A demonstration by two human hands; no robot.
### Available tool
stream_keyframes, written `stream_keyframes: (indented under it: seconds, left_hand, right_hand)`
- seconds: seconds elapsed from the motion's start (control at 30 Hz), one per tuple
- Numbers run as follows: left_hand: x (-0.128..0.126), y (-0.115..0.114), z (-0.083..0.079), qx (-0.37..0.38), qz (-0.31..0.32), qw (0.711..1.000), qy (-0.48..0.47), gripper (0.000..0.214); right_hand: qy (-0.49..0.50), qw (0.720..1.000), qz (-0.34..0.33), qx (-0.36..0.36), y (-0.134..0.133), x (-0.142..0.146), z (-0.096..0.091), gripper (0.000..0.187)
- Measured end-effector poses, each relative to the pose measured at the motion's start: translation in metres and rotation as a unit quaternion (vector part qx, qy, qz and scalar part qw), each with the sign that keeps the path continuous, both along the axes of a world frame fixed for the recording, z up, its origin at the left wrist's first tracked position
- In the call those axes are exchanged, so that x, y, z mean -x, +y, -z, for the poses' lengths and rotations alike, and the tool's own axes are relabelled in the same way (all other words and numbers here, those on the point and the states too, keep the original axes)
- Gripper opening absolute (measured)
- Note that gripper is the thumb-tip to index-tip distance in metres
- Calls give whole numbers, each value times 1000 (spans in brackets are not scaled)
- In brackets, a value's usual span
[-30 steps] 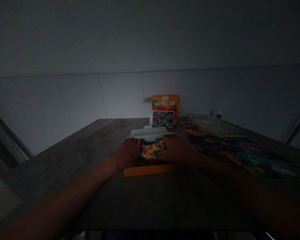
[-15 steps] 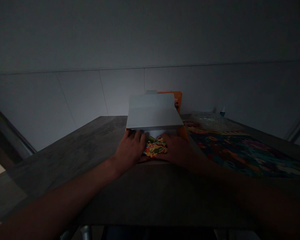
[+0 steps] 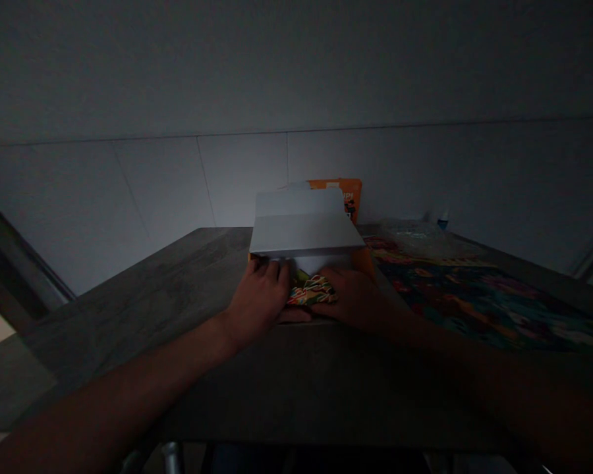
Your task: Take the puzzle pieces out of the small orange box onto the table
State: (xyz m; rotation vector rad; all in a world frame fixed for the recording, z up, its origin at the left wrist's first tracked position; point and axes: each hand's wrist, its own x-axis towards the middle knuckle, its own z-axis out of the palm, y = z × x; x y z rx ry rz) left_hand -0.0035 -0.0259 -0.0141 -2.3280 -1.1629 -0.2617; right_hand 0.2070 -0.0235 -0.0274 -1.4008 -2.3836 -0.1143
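Observation:
An orange box [image 3: 367, 261] with a white inside sits on the table, its pale lid [image 3: 304, 230] raised on the far side. Inside its near part lies a crumpled-looking bundle with a bright print [image 3: 310, 291], yellow, red and green with pale lines; what exactly it is I cannot make out. My left hand [image 3: 261, 289] is closed at the bundle's left side, fingers curled inside the box and thumb along the near edge. From the right, my right hand [image 3: 352, 295] closes on the same bundle, its thumb low in front. Dim light hides several fingertips.
Behind the lid an orange printed panel [image 3: 353, 194] stands near the wall. To the right a colourful printed sheet [image 3: 474, 296] lies flat on the grey table [image 3: 178, 276]. Crumpled clear plastic [image 3: 420, 236] and a small bottle [image 3: 443, 220] are at the back right.
The bundle has shifted slightly and shows more pale lines. My left thumb has come further right along the near edge. The lid leans a little lower, uncovering more of the orange panel.

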Motion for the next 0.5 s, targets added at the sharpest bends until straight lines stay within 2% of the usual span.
stream_keyframes:
  seconds: [0.17, 0.37, 0.5]
  left_hand:
    - [-2, -4, 0, 10, -5, 1000, 1, 80]
    - [-6, -6, -1, 64, 18, 998, 12, 49]
    - [-5, -6, -2, 80, 24, 996, -11, 42]
  right_hand:
    - [-5, 1000, -4, 1, -2, -1, -1, 42]
    - [28, 999, -17, -16, -4, -1, 3, 50]
    - [23, 999, -22, -19, -6, -1, 2, 45]
